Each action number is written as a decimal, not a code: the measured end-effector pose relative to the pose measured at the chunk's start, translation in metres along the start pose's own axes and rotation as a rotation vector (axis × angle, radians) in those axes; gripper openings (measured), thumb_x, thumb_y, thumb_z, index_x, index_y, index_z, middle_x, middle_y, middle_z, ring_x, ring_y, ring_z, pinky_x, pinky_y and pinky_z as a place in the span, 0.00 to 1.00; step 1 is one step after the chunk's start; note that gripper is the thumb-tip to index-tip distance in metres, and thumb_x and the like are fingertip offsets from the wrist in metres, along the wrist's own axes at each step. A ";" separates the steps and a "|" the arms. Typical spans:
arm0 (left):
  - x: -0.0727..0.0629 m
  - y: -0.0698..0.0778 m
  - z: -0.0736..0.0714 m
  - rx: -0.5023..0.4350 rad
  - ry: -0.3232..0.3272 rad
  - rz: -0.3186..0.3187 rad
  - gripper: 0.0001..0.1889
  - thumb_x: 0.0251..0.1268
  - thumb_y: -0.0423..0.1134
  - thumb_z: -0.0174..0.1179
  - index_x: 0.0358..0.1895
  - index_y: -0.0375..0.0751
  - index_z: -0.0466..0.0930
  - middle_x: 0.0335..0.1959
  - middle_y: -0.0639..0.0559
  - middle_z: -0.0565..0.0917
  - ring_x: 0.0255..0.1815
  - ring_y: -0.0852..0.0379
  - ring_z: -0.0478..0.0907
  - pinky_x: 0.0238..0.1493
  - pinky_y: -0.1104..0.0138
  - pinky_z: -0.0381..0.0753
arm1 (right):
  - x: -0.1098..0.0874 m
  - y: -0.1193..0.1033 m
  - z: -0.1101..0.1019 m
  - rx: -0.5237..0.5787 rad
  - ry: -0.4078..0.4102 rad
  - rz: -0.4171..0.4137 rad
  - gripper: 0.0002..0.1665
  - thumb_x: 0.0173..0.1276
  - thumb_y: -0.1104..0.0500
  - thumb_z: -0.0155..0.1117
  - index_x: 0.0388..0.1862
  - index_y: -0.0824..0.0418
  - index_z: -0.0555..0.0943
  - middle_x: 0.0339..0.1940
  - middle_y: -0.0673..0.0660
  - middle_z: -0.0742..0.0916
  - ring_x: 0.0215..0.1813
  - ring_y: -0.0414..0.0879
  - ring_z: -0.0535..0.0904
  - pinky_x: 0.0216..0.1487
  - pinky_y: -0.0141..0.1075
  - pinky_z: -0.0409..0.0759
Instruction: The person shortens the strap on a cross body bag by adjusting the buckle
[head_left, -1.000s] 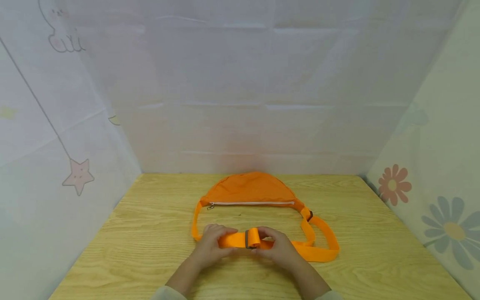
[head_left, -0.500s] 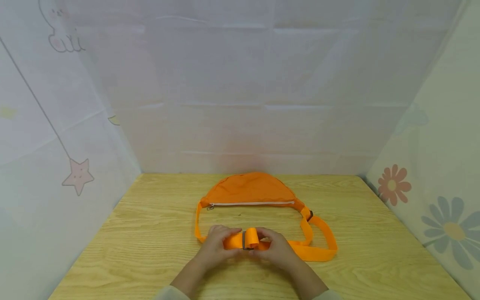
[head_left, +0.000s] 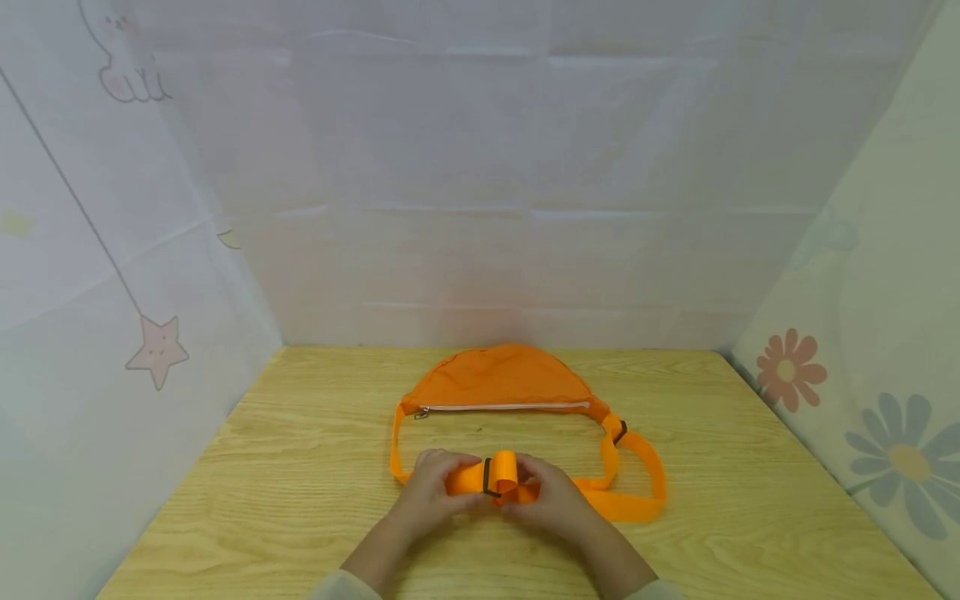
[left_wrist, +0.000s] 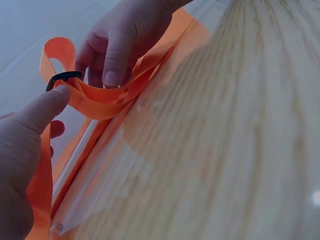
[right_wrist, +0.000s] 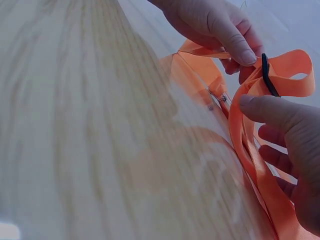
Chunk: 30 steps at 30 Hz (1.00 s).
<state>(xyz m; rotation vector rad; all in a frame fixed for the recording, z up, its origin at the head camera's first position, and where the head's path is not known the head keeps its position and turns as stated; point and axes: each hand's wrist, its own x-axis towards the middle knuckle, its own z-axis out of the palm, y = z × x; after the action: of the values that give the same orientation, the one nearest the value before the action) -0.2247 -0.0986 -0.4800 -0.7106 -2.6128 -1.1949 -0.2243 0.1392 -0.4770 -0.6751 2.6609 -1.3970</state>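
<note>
One half-moon bag (head_left: 502, 379), orange, twelve o'clock; two dark buckles (head_left: 620, 432). Left hand (head_left: 431, 493), right hand (head_left: 557, 498), fingers curled, pinch one strap (head_left: 622, 507).

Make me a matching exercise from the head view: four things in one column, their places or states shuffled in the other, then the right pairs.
Things:
1. Orange bag
2. Zipper pull
3. Left hand
4. Pink star

Places or states:
A. At the left end of the pale zipper
B. Pictured on the left wall covering
C. Lies near the far edge of the table
D. Holds the strap to the left of a dark buckle

Right pairs: 1-C, 2-A, 3-D, 4-B
</note>
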 end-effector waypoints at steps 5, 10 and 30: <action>0.001 -0.001 0.001 -0.016 0.010 -0.001 0.25 0.53 0.57 0.70 0.52 0.51 0.84 0.49 0.60 0.85 0.52 0.57 0.70 0.53 0.63 0.68 | 0.001 0.002 -0.001 -0.133 0.008 -0.034 0.28 0.49 0.48 0.80 0.51 0.50 0.83 0.48 0.45 0.86 0.52 0.44 0.78 0.55 0.41 0.76; 0.002 -0.002 0.001 -0.039 0.015 -0.008 0.24 0.53 0.54 0.71 0.53 0.50 0.83 0.50 0.59 0.85 0.54 0.56 0.70 0.54 0.62 0.69 | 0.002 0.001 -0.001 -0.296 0.037 -0.078 0.26 0.47 0.44 0.81 0.44 0.52 0.84 0.44 0.46 0.85 0.46 0.42 0.76 0.48 0.37 0.74; 0.003 -0.002 0.002 -0.059 0.026 -0.021 0.22 0.55 0.52 0.71 0.52 0.48 0.83 0.50 0.56 0.85 0.53 0.54 0.71 0.53 0.63 0.70 | -0.018 0.016 -0.046 -0.297 0.092 0.184 0.26 0.48 0.49 0.78 0.49 0.41 0.84 0.52 0.44 0.81 0.60 0.46 0.71 0.63 0.52 0.71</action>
<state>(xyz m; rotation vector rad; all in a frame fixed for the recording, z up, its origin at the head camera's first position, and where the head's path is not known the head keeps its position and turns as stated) -0.2284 -0.0969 -0.4812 -0.6745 -2.5798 -1.2828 -0.2259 0.1902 -0.4654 -0.3784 2.9469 -1.0226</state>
